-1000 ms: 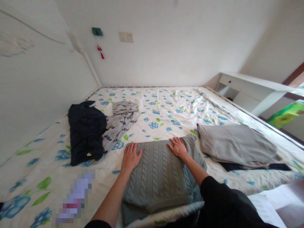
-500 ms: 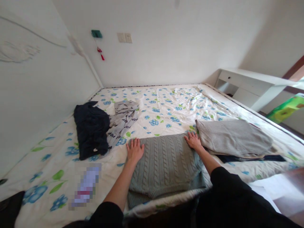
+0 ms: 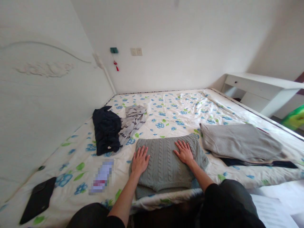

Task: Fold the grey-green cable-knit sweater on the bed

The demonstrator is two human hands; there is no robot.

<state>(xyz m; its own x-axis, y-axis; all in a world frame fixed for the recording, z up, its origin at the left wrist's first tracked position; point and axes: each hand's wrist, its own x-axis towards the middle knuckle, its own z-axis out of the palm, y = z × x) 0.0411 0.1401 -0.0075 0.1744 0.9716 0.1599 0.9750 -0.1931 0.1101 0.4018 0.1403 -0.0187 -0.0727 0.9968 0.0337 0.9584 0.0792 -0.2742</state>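
A grey-green cable-knit sweater (image 3: 163, 164) lies folded on the bed near its front edge. My left hand (image 3: 140, 161) rests flat on the sweater's left side, fingers spread. On the upper right part of the knit, my right hand (image 3: 184, 152) is pressed down with its fingers apart. Neither hand grips the fabric. To the right of the sweater is a stack of folded clothes, with a light grey ribbed garment (image 3: 239, 141) on top and a dark one at the bottom.
Left of the sweater lie a crumpled navy garment (image 3: 106, 131) and a grey printed garment (image 3: 133, 122). A black flat case (image 3: 39, 199) and a blurred-out item (image 3: 102, 177) are on the flowered sheet (image 3: 163, 109). A white desk (image 3: 258, 88) stands at the far right.
My right hand has moved inward from the sweater's upper right edge onto its upper surface. My left hand stays on the left side. The camera view has shifted.
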